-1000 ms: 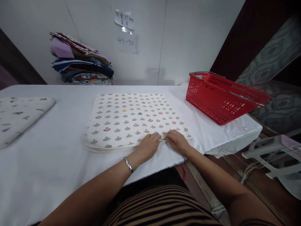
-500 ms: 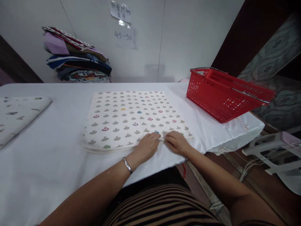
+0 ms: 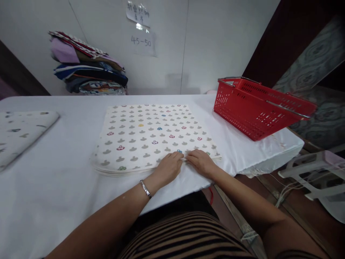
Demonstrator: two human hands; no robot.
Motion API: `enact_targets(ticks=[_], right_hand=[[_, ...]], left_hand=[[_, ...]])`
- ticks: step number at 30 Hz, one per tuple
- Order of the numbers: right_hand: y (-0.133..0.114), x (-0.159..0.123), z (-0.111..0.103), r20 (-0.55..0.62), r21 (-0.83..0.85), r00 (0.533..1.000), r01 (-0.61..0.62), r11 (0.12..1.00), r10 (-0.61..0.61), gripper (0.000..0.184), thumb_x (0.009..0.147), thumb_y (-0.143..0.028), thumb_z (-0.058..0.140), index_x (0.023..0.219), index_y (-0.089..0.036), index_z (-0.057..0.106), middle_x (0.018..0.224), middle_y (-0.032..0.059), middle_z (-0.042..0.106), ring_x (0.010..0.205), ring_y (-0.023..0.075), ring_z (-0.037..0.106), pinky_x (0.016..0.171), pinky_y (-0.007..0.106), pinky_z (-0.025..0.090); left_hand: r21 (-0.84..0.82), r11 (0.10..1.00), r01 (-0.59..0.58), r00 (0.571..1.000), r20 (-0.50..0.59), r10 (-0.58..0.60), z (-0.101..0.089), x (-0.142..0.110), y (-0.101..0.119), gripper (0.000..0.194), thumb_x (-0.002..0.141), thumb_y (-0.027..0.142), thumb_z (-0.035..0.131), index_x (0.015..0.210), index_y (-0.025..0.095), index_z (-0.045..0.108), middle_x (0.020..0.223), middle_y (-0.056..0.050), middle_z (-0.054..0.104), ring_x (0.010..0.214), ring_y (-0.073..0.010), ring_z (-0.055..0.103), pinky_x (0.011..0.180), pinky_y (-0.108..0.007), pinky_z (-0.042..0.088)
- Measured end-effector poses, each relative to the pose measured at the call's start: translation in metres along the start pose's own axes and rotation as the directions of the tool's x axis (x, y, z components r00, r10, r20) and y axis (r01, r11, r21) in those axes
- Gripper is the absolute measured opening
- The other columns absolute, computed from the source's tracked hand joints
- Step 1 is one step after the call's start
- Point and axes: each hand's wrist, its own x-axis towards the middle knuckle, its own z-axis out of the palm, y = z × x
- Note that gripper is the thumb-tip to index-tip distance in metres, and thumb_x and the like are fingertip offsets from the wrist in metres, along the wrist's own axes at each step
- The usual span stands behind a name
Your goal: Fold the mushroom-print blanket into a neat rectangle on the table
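A white cloth point(image 3: 151, 135) printed with grey and coloured mushroom-like shapes lies folded in layers before me. My left hand point(image 3: 170, 166) is closed on its near edge, right of the middle, with a silver bracelet at the wrist. Just to the right, my right hand point(image 3: 199, 162) pinches the same edge, a small gap between the two hands. Fingertips of both are partly hidden at the cloth's layers. The rest of the cloth lies flat, its near left corner showing several stacked edges.
A red plastic basket point(image 3: 258, 111) with metal handles stands at the right of the white-covered table point(image 3: 67, 144). Another folded printed cloth point(image 3: 24, 133) lies at the left. A pile of folded fabrics point(image 3: 91, 72) rests against the back wall; a white plastic stool point(image 3: 318, 176) stands right.
My right hand has shifted slightly left along the near edge, closer to my left hand. The left hand and the cloth have hardly moved.
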Motion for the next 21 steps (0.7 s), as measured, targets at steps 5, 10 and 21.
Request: enact_targets(ticks=[5, 10, 21], right_hand=[[-0.002, 0.001, 0.004, 0.021, -0.033, 1.0, -0.013, 0.999, 0.013, 0.025, 0.096, -0.024, 0.038, 0.096, -0.019, 0.062, 0.092, 0.0056, 0.059, 0.082, 0.0184, 0.045, 0.071, 0.031, 0.034], [0.001, 0.003, 0.003, 0.017, 0.004, 1.0, 0.012, 1.0, -0.012, 0.024, 0.094, -0.019, 0.039, 0.094, -0.018, 0.063, 0.089, 0.0055, 0.058, 0.082, 0.0186, 0.045, 0.071, 0.03, 0.034], [0.002, 0.003, 0.006, -0.069, 0.088, 0.998, 0.015, 0.996, -0.009, 0.024, 0.093, -0.018, 0.039, 0.094, -0.02, 0.062, 0.09, 0.0059, 0.059, 0.083, 0.0195, 0.048, 0.073, 0.032, 0.039]], left_hand=[[-0.022, 1.0, -0.006, 1.0, 0.004, 0.006, 0.001, -0.001, -0.001, 0.019, 0.085, 0.007, 0.037, 0.086, 0.016, 0.054, 0.105, -0.006, 0.058, 0.099, -0.0186, 0.05, 0.085, -0.035, 0.044], [-0.092, 0.996, -0.017, 1.0, -0.005, 0.017, 0.002, -0.003, -0.01, 0.015, 0.085, 0.014, 0.043, 0.082, 0.016, 0.058, 0.113, -0.007, 0.055, 0.105, -0.0197, 0.049, 0.089, -0.036, 0.044], [-0.14, 0.989, 0.049, 0.994, -0.088, -0.062, -0.017, -0.016, -0.024, 0.011, 0.086, 0.016, 0.047, 0.081, 0.017, 0.057, 0.106, -0.006, 0.057, 0.099, -0.0174, 0.051, 0.085, -0.034, 0.046]])
